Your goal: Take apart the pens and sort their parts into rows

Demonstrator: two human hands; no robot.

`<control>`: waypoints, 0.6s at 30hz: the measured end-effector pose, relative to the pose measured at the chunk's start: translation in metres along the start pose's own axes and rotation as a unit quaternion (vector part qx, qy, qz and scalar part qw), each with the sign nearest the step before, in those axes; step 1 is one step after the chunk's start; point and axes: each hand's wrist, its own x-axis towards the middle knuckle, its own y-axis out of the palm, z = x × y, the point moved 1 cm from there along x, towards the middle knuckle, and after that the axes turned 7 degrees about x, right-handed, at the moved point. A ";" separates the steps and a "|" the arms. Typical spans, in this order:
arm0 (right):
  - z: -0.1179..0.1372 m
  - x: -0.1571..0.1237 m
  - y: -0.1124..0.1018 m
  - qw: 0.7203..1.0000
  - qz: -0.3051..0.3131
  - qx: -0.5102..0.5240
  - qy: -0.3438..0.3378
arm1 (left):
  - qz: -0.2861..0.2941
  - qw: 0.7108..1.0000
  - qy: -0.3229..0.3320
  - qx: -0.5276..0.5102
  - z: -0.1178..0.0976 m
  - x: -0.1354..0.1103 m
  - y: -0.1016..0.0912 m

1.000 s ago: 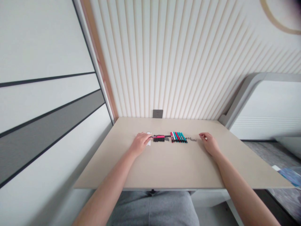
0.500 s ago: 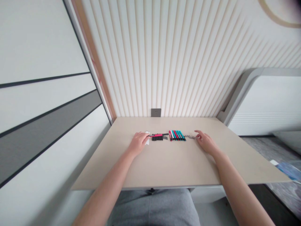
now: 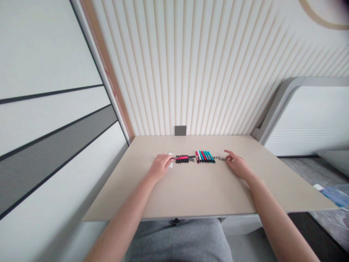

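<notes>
My left hand point(image 3: 160, 165) rests on the beige table point(image 3: 201, 189) with fingers closed on a red pen point(image 3: 183, 157) that lies across a row of black pen parts point(image 3: 182, 159). Small white pieces point(image 3: 171, 160) lie just by its fingertips. My right hand point(image 3: 236, 163) has its fingers spread, reaching toward a short line of small grey springs point(image 3: 220, 158). Between the two hands sits a row of red, white and teal pens point(image 3: 205, 157).
A grey wall socket point(image 3: 180, 130) sits behind the table on the ribbed wall. A white and grey bed frame point(image 3: 305, 116) stands to the right. Blue and white items point(image 3: 331, 193) lie on the floor at the far right.
My right hand has moved left toward the springs and opened its fingers. My left hand stays on the red pen.
</notes>
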 end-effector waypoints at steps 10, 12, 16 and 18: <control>0.032 0.002 -0.001 0.996 -0.075 -0.034 -0.043 | 0.005 1.000 0.006 -0.008 0.000 0.000 0.001; 0.056 0.005 0.003 0.992 -0.091 0.002 -0.082 | 0.007 1.000 0.017 -0.008 0.001 0.000 0.002; 0.109 0.012 0.019 0.985 -0.039 0.100 -0.138 | 0.014 0.999 0.041 0.001 0.002 -0.001 0.004; 0.131 0.018 0.027 0.978 0.032 0.130 -0.157 | 0.016 0.999 0.048 0.004 0.002 -0.001 0.004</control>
